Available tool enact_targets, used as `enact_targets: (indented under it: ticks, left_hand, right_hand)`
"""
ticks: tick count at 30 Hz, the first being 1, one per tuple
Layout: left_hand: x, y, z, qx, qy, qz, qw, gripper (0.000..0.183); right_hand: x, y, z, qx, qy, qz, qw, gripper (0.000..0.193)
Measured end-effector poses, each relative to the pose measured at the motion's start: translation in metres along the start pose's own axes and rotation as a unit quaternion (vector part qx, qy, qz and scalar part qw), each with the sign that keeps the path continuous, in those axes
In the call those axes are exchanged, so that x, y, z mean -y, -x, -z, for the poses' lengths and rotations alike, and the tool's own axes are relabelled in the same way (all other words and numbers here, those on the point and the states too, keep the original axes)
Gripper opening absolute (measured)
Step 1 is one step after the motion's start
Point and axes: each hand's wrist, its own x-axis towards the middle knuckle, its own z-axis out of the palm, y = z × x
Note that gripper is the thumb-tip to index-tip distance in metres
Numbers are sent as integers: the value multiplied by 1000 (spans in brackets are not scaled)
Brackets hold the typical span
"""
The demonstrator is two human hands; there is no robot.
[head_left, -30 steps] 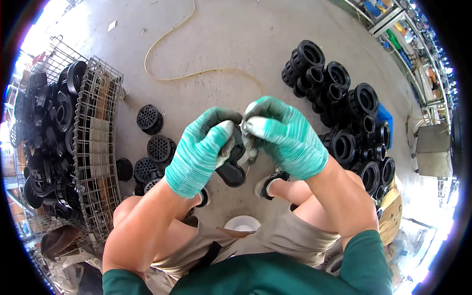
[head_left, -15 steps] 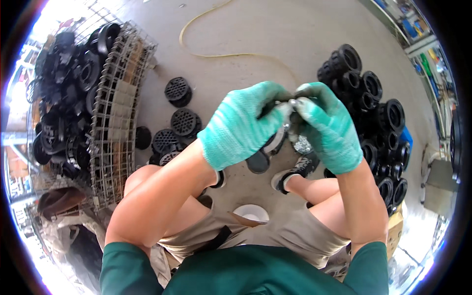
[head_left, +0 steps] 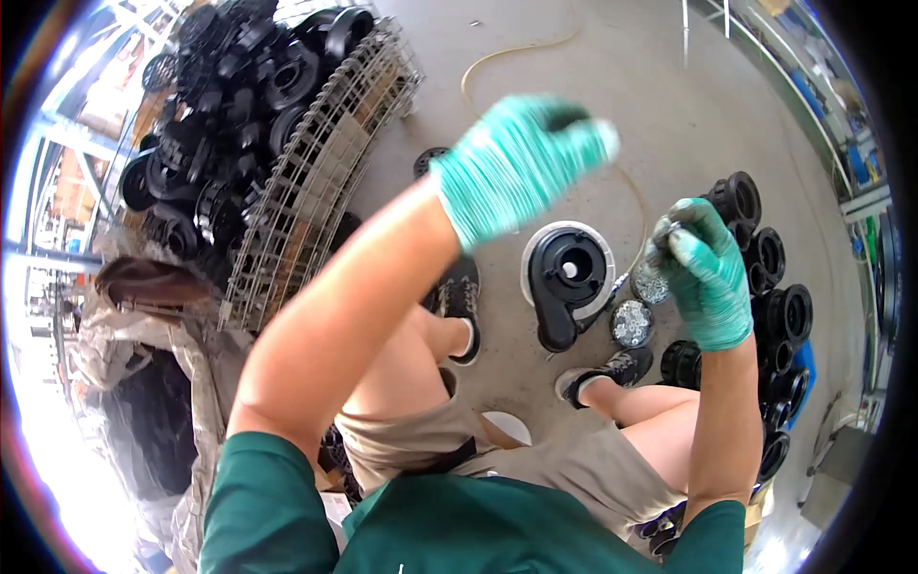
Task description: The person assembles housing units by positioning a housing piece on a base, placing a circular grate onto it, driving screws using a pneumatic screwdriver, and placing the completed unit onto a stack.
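One shiny piece [head_left: 674, 228] pinched in right hand [head_left: 706, 277], right of centre; left hand [head_left: 521, 174], upper centre, blurred: grip can't be told. Step looks like fitting it to housing [head_left: 552, 304], centre; next probably calls for careful aiming. Tubs [head_left: 635, 345] hold silvery bits [head_left: 631, 322]; cage [head_left: 330, 158], upper left, black parts [head_left: 239, 110].

Black snail-shaped housing [head_left: 548, 279] on white disc [head_left: 586, 312]; small shiny piece [head_left: 673, 228] in right grip [head_left: 706, 273].
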Motion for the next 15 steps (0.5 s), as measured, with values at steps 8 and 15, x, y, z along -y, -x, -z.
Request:
enact_targets:
  ticks: [8, 15]
  left_hand:
    - [51, 107, 159, -141, 316, 136, 928, 28]
    - [233, 351, 104, -325, 287, 402, 806, 26]
  right_hand:
    - [-25, 3, 54, 11, 61, -27, 998, 28]
    - [-66, 8, 92, 4, 125, -100, 987, 32]
